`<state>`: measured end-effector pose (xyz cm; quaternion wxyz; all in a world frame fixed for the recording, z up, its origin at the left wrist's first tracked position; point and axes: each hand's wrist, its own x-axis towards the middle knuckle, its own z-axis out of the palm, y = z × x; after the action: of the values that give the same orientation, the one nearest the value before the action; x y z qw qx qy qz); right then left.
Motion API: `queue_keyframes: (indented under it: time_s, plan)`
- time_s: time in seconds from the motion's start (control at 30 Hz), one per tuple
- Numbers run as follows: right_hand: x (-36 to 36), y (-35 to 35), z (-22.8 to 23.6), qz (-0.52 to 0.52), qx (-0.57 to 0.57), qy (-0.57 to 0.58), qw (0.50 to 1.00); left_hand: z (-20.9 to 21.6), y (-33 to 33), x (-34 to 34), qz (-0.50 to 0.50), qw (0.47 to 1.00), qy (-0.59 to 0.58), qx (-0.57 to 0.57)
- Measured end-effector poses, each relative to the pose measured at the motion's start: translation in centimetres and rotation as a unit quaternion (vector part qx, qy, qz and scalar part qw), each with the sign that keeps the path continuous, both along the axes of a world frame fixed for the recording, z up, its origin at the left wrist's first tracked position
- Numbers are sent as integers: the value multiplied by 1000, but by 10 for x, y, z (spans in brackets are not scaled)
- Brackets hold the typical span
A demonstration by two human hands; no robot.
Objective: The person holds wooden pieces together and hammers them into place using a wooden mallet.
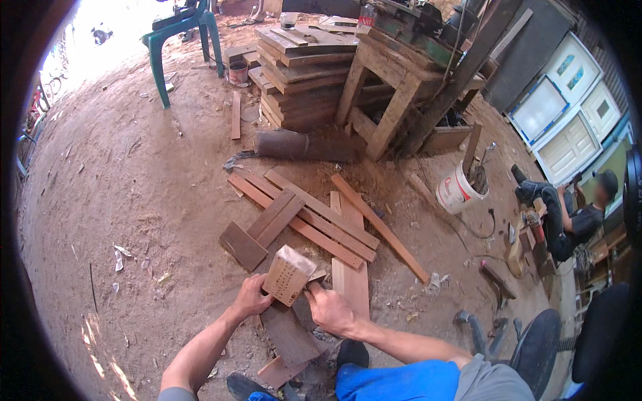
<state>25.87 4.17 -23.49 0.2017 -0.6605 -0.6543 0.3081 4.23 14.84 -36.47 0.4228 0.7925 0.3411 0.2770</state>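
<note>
A pale wooden block (289, 275) with rows of small dark holes in one face is held up in front of me. My left hand (253, 296) is closed around its lower left side. Close against the block's right side, my right hand (329, 309) is curled shut, and what its fingers hold is hidden. A small wood end (319, 275) shows just above that hand. Under both hands lies a dark brown board (291, 334), slanting toward my feet. Just beyond the block, short dark boards (244, 246) rest by long reddish wood strips (321, 224).
A single strip (384, 230) lies slanted on the dirt floor. Farther off are stacked planks (304, 80), a log (301, 145), a wooden workbench (394, 80) and a green chair (177, 40). At right, a white bucket (458, 190) holds tools; another person (568, 214) sits beyond.
</note>
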Motion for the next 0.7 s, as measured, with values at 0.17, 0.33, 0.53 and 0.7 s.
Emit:
queue_keyframes:
  time_s: [0.17, 0.33, 0.53, 0.7]
  plan:
    - [8, 7, 4, -18, 136, 78, 987, 8, 1, -1, 21, 998, 47, -42]
    - [19, 5, 5, -4, 181, 29, 983, 11, 9, -5, 44, 992, 89, -73]
    - [31, -10, -20, -90, -51, 207, 973, 14, 6, -9, 109, 984, 41, -132]
    - [42, -12, -39, -140, -142, 231, 952, 8, 4, -4, 178, 980, 19, -85]
